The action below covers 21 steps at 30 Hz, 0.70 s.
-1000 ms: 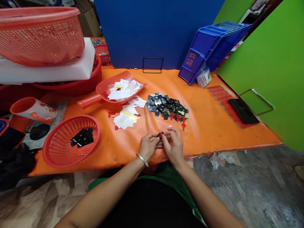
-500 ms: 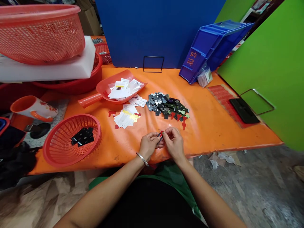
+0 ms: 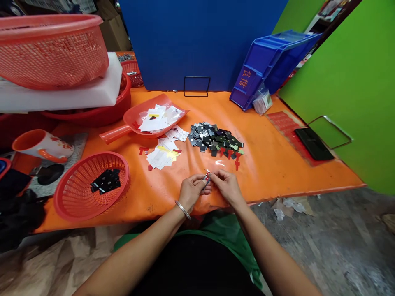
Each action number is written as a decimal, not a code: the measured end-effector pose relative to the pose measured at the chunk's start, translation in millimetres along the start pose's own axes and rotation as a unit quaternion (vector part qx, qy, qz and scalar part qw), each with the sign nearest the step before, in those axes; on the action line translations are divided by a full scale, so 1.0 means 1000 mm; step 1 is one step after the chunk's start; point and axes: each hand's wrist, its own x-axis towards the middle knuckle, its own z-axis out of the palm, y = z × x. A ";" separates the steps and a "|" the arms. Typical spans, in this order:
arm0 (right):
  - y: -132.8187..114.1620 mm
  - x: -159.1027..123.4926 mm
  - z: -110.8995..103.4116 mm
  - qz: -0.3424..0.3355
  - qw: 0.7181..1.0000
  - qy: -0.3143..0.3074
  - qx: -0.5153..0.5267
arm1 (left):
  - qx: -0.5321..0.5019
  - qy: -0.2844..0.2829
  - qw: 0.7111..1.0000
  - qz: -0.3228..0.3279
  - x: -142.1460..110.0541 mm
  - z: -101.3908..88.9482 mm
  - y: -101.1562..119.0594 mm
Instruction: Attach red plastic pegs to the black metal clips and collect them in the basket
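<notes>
head view: left hand [image 3: 191,190] pinched small dark flat piece [image 3: 206,179], red bit [image 3: 207,175] at its one o'clock end; right hand [image 3: 228,186] had thumb and forefinger pressed together, apparently pinching red bit, exact contact too small to tell. piece was between hands, at six o'clock from pile of black flat pieces [image 3: 212,137]; red slotted plastic basket [image 3: 71,191] at nine o'clock. steady left pinch, light right fingertips seemed best.
</notes>
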 end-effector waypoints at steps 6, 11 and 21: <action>-0.006 0.000 -0.005 -0.014 0.999 -0.015 -0.041 | 0.001 0.009 1.000 -0.004 -0.004 0.006 0.005; -0.027 0.001 -0.001 -0.050 0.997 0.018 -0.048 | 0.022 -0.029 0.997 0.062 -0.019 -0.004 0.034; -0.018 0.048 0.041 -0.193 0.955 -0.031 -0.223 | 0.516 0.369 0.725 0.269 -0.072 -0.155 0.136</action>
